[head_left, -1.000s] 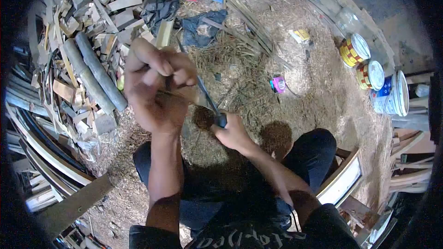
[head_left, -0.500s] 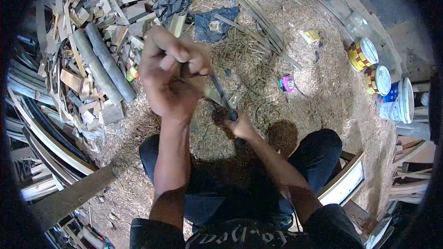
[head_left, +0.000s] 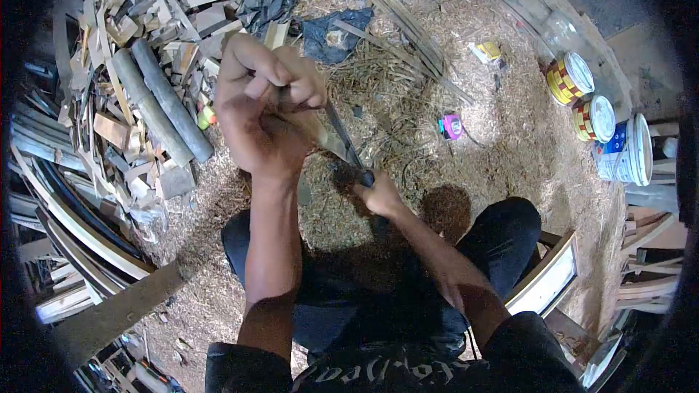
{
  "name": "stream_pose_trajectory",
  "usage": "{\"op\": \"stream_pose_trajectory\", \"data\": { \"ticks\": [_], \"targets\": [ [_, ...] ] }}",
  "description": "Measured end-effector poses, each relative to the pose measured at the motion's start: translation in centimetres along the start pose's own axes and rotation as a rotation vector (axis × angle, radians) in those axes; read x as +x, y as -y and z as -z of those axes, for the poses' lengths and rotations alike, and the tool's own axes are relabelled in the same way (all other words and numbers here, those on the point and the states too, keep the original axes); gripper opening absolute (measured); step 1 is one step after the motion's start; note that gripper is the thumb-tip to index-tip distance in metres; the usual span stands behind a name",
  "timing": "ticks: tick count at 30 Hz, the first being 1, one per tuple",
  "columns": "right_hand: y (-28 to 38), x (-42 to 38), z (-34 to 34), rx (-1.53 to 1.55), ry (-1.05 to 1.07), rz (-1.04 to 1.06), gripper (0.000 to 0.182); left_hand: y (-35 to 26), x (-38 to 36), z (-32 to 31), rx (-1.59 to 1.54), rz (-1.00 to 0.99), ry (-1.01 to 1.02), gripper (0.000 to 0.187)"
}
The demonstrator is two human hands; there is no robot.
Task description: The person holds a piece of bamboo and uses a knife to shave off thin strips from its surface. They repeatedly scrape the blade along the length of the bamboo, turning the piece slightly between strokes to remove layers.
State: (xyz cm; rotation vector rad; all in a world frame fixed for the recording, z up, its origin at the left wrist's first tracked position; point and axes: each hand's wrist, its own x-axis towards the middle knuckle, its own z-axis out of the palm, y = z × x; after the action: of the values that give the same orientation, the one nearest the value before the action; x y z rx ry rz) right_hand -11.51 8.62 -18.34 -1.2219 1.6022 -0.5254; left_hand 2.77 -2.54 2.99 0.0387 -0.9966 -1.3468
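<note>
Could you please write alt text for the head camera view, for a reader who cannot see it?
A seated person's left hand grips a thin strip while the right hand holds a knife against it. Wood shavings cover the ground, with scrap wood on the left and paint cans on the right.

I am looking down into a rough woodworking or bamboo-craft workshop. The dirt floor (head_left: pixel 502 138) is strewn with shavings and split strips. Left of the floor's middle rises a heap of offcuts (head_left: pixel 138 65) with two grey poles (head_left: pixel 164 105); at its right edge stand paint tins (head_left: pixel 593 116).
</note>
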Motion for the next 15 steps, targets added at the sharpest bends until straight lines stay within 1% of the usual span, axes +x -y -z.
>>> {"op": "stream_pose_trajectory", "data": {
  "ticks": [1, 2, 3, 5, 6, 7, 9, 10, 11, 12, 13, 14, 15],
  "targets": [
    [0.0, 0.0, -0.1, -0.004, -0.021, 0.049, 0.025, -0.1, -0.2, 0.0, 0.000, 0.006, -0.008, 0.021],
    [-1.0, 0.2, -0.6, 0.061, -0.065, 0.169, 0.022, -0.1, -0.4, -0.4, 0.085, 0.002, -0.018, 0.021],
    [-1.9, 0.2, -0.9, 0.063, -0.057, 0.160, 0.022, -0.1, -0.6, -0.5, 0.088, 0.010, -0.027, 0.021],
    [-3.6, 0.0, -1.0, 0.114, 0.081, -0.131, 0.028, -0.2, -0.8, -1.0, 0.076, 0.030, -0.060, 0.019],
    [-3.9, 0.4, -0.9, 0.065, 0.164, -0.302, 0.035, -0.2, -0.7, -0.7, 0.088, 0.008, -0.047, 0.017],
    [-4.3, 0.1, -1.2, 0.070, 0.163, -0.305, 0.035, -0.4, -0.6, -0.5, 0.087, 0.014, -0.046, 0.017],
    [-4.5, 0.4, -1.4, 0.047, 0.025, 0.017, 0.033, -0.5, -0.1, -0.1, 0.042, 0.009, -0.041, 0.015],
    [-5.4, 0.7, -2.1, -0.088, -0.126, 0.214, 0.037, -0.4, 0.0, 0.0, 0.038, 0.003, -0.033, 0.016],
    [-6.0, 1.3, -2.4, -0.090, -0.122, 0.214, 0.037, -0.2, 0.0, -0.1, 0.039, 0.001, -0.037, 0.016],
    [-6.5, 1.7, -2.8, 0.013, -0.078, 0.181, 0.038, 0.1, 0.0, -0.4, 0.061, -0.014, -0.012, 0.016],
    [-4.9, 1.4, -2.5, 0.118, -0.031, 0.147, 0.040, 0.1, -0.2, -0.6, 0.086, -0.028, 0.013, 0.015],
    [-3.4, 0.0, -1.6, 0.174, 0.014, -0.068, 0.034, 0.0, -0.4, -0.5, 0.090, -0.022, 0.006, 0.015],
    [-4.0, 0.5, -1.6, 0.175, 0.017, -0.067, 0.034, 0.0, -0.3, -0.4, 0.048, 0.005, -0.003, 0.015]
  ]
}}
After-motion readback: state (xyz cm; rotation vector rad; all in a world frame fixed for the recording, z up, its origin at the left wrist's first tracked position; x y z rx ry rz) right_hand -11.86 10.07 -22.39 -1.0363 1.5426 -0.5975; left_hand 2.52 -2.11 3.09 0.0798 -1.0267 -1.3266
